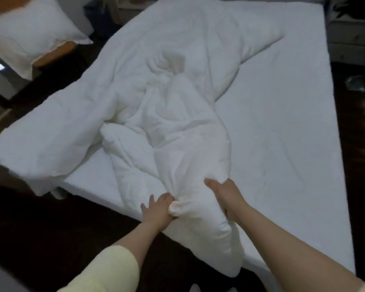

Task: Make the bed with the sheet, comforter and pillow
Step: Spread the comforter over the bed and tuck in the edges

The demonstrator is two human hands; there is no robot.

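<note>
Both hands have the comforter (pixel 167 114) bunched up low in the frame: left hand (pixel 157 209) grips a wad of it, right hand (pixel 223 197) clamps the fold just beside. The rest sprawls crumpled across the sheet (pixel 282 127) toward the upper left. Pillow (pixel 27 32) sits off the bed, upper left corner.

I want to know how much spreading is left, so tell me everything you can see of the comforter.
The comforter is white, puffy and softly quilted, like padded cotton. It lies bunched and twisted across the middle and left of the bed, over the white sheet, with one corner drooping off the left edge. A near end hangs over the bed's front edge. The left hand grips a gathered fold there, and the right hand holds the same end.
</note>
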